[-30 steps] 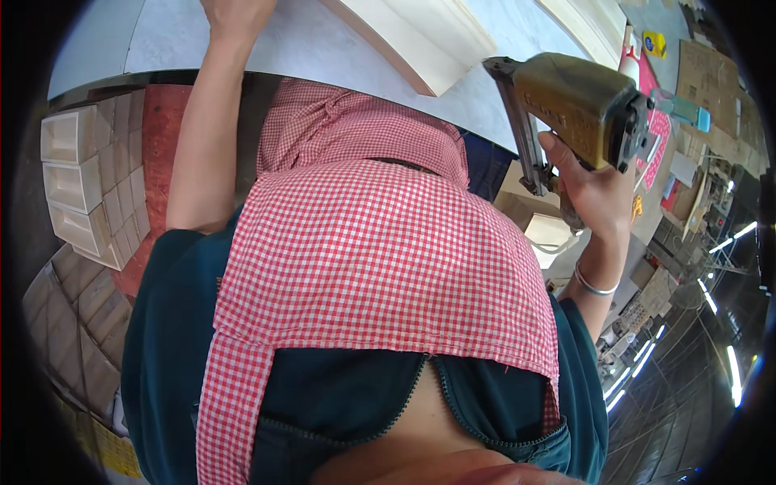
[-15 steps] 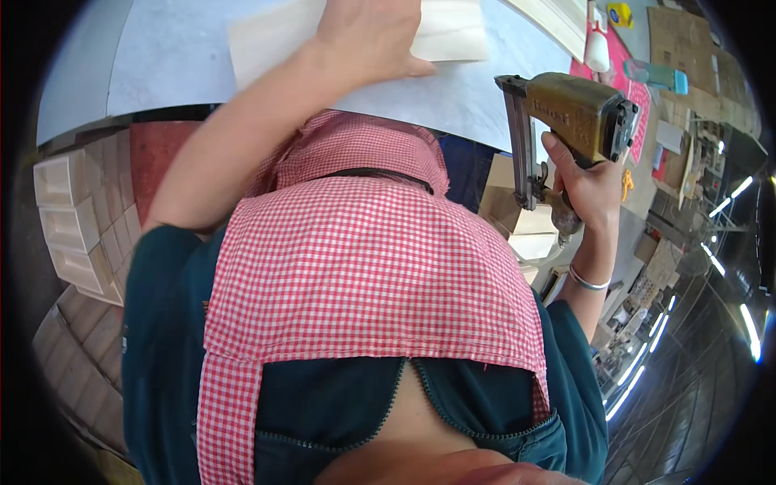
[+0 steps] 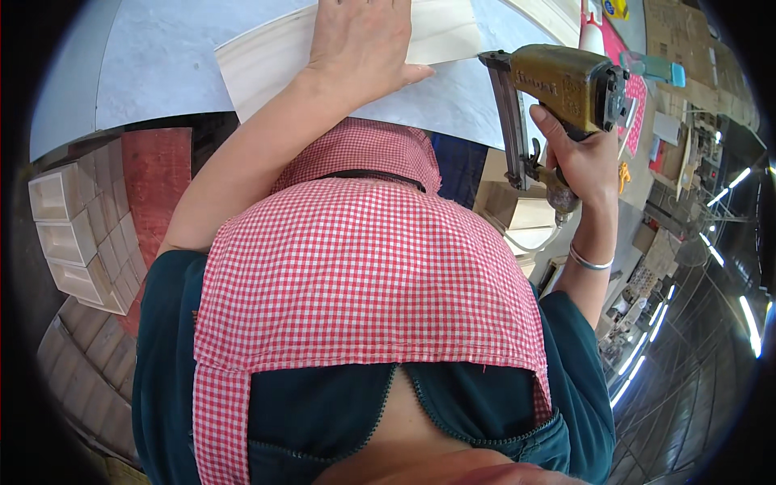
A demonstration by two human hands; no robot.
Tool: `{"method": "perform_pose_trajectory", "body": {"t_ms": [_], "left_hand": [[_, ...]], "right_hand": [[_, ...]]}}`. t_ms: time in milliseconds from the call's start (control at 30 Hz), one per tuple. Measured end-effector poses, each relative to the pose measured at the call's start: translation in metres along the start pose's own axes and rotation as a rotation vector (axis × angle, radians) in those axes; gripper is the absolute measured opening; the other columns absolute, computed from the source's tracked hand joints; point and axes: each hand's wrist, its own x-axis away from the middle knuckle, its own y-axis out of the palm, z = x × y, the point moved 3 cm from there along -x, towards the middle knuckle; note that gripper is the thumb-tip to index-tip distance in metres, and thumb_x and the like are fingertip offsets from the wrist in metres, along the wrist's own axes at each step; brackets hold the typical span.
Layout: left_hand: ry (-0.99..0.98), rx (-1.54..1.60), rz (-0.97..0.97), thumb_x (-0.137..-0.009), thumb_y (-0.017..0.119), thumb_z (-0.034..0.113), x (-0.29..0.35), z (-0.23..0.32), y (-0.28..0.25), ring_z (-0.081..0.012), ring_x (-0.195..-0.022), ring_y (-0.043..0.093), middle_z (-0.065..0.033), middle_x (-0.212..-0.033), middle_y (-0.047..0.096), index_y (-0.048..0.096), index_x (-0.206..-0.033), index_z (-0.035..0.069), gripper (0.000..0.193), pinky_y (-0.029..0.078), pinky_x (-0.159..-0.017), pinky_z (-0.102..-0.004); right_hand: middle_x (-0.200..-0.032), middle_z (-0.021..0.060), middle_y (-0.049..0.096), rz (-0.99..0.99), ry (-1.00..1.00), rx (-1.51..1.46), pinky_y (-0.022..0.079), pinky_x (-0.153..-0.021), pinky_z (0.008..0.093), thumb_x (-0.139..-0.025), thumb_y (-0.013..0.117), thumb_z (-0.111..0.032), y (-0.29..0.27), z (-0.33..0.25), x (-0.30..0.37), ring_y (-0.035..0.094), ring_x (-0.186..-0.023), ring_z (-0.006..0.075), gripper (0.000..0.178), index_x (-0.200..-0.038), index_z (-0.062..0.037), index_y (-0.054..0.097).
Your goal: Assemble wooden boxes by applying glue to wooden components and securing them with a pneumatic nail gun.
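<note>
A pale wooden board (image 3: 271, 61) lies aslant on the bluish-white tabletop (image 3: 153, 69), its left near corner reaching the table's front edge. My left hand (image 3: 360, 52) rests on this board with the thumb stretched out to the right; the fingertips are cut off by the top of the picture. In my right hand (image 3: 578, 158) is a brass-coloured pneumatic nail gun (image 3: 558, 81), gripped by its handle. Its slim dark magazine points left, and the nose is close to the board's right end. An air fitting shows below the handle.
Stacked pale wooden drawers or boxes (image 3: 65, 242) stand to the lower left, beside a red panel (image 3: 158, 182). More wooden boxes (image 3: 529, 214) are under the table at right. A white bottle (image 3: 591, 36) and a teal-and-clear container (image 3: 655, 69) sit at the far right.
The board has turned, its left end coming nearer me. My left hand has shifted slightly away and left. The nail gun has risen in view, its nose now closer to the board.
</note>
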Motion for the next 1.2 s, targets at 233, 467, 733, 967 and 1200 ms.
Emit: {"method": "perform_pose_trajectory", "body": {"t_ms": [233,467,733,967,1200], "left_hand": [[0.007,-0.007,0.035,-0.075,0.073,0.064,0.004,-0.001,-0.001,-0.0294,-0.095,0.05,-0.0199,-0.109,0.056,0.054,-0.124,-0.012,0.093,0.037,-0.089,-0.0425],[0.1,0.055,0.043,-0.073,0.078,0.058,0.035,-0.02,-0.025,-0.0349,-0.11,0.052,-0.0258,-0.125,0.055,0.042,-0.14,-0.014,0.105,0.036,-0.102,-0.0477],[0.028,0.036,-0.025,-0.073,0.079,0.048,0.028,-0.006,-0.013,-0.0333,-0.109,0.053,-0.0249,-0.123,0.056,0.044,-0.138,-0.012,0.095,0.039,-0.096,-0.0435],[0.04,0.04,0.055,-0.072,0.079,0.046,0.02,0.0,-0.003,-0.0308,-0.102,0.054,-0.0226,-0.119,0.057,0.047,-0.135,-0.011,0.091,0.04,-0.091,-0.042],[0.038,0.072,0.079,-0.072,0.079,0.047,0.021,0.0,0.001,-0.0294,-0.099,0.054,-0.0217,-0.116,0.057,0.048,-0.133,-0.011,0.089,0.04,-0.088,-0.0408]], "right_hand": [[-0.065,0.0039,0.065,-0.045,0.091,0.041,0.038,-0.043,0.0237,-0.083,0.083,-0.015,0.0,-0.003,-0.005,0.051,-0.046,0.0103,0.025,-0.098,0.0012,0.071],[-0.078,0.0081,0.072,-0.039,-0.051,0.136,0.047,-0.05,0.0257,-0.081,0.084,-0.013,-0.002,-0.019,-0.003,0.061,-0.056,0.0145,0.029,-0.103,0.0006,0.071],[-0.091,0.0111,0.075,-0.104,-0.144,0.124,0.054,-0.06,0.0303,-0.081,0.084,-0.011,0.01,-0.024,0.012,0.069,-0.07,0.0204,0.033,-0.108,0.0001,0.07],[-0.096,0.012,0.075,-0.114,-0.075,0.107,0.056,-0.064,0.033,-0.08,0.084,-0.01,0.016,-0.025,0.012,0.07,-0.076,0.0232,0.034,-0.109,-0.0003,0.07],[-0.095,0.0124,0.075,-0.122,-0.044,0.143,0.056,-0.064,0.0331,-0.081,0.084,-0.011,0.017,-0.022,0.013,0.07,-0.074,0.0235,0.034,-0.11,-0.0006,0.07]]}}
